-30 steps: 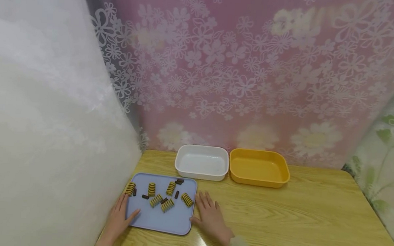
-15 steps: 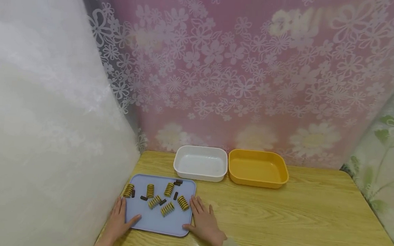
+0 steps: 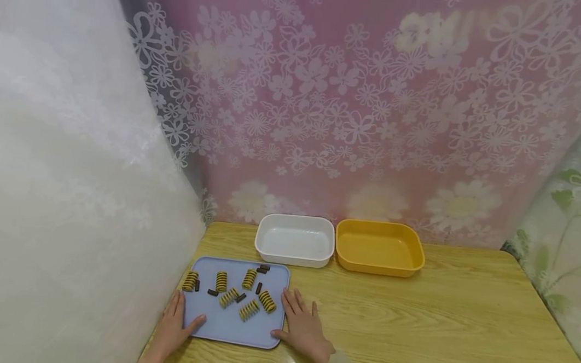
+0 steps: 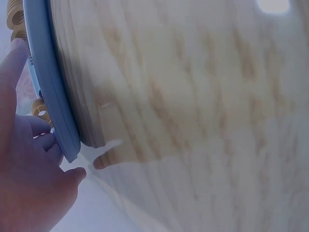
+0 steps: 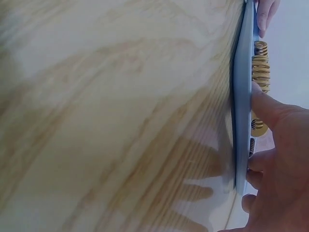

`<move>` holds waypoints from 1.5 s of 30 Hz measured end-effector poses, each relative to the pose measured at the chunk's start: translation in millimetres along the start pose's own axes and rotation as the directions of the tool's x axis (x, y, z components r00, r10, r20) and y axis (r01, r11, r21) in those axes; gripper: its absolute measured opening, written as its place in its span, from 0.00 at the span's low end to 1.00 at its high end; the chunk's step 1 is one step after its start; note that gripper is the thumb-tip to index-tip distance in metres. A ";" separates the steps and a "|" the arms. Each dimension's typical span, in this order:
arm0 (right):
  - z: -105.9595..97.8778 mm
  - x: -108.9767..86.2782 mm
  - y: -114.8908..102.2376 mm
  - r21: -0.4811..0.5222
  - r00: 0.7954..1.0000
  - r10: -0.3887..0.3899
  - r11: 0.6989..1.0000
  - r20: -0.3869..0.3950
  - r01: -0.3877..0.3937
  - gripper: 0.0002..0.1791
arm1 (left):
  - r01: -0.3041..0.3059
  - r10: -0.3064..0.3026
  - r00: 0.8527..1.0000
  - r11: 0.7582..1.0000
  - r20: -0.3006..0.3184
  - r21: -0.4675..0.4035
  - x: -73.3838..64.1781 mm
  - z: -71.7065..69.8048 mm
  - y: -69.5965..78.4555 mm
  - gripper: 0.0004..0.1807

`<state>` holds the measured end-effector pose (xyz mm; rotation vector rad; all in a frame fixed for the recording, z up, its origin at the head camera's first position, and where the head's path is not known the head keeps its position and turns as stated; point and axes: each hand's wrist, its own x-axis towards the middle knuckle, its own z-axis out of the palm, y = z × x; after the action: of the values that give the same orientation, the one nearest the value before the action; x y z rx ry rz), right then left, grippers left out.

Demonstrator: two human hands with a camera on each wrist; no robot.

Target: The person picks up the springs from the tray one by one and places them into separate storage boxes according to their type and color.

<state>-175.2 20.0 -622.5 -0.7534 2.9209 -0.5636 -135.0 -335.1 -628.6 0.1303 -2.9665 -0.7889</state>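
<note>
A light-blue tray [image 3: 228, 330] lies on the table at the lower left, in the head view. Yellow coil springs [image 3: 267, 301] and small dark springs [image 3: 213, 292] are scattered on it, several of each. My left hand [image 3: 171, 326] rests against the tray's left edge, fingers straight and thumb over the near left corner. At the right edge my right hand [image 3: 304, 331] touches the rim with outstretched fingers, its thumb by the near right corner. In the right wrist view the thumb [image 5: 264, 104] overlaps the tray's rim. Neither hand holds a spring.
A white bin [image 3: 294, 259] and a yellow bin [image 3: 379, 267] stand side by side behind the tray, against the flowered curtain [image 3: 323, 123]. The wooden table [image 3: 436, 326] extends to the right. A white sheet [image 3: 73, 192] hangs close on the left.
My right hand has moved left onto the tray's right edge. The rightmost yellow spring has shifted left, nearer the one beside it. My left hand stays at the left edge.
</note>
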 end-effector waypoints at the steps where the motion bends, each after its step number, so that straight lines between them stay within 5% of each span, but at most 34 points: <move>1: -0.7 -0.4 0.7 -0.003 1.000 0.001 1.000 0.001 -0.001 0.53 | -0.001 0.001 1.000 1.000 -0.007 -0.006 -0.5 0.3 0.7 0.58; 8: 6.1 -2.8 10.6 -0.033 0.999 -0.006 0.999 -0.045 0.005 0.53 | 0.043 -0.045 0.998 0.997 0.033 0.058 -1.8 -0.4 6.7 0.48; 15: -11.4 -8.7 9.2 -0.020 1.000 0.007 1.000 0.006 -0.007 0.52 | -0.019 0.022 1.000 0.989 -0.021 0.144 -3.1 -0.7 5.2 0.34; 45: -17.9 -26.6 34.9 0.022 1.000 0.023 0.999 0.019 -0.023 0.51 | -0.070 0.074 0.997 0.980 -0.017 0.184 -3.3 0.5 20.9 0.30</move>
<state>-170.6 67.1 -619.2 -0.7178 2.8971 -0.5830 -133.1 -316.5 -618.7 0.0408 -2.9976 -0.5011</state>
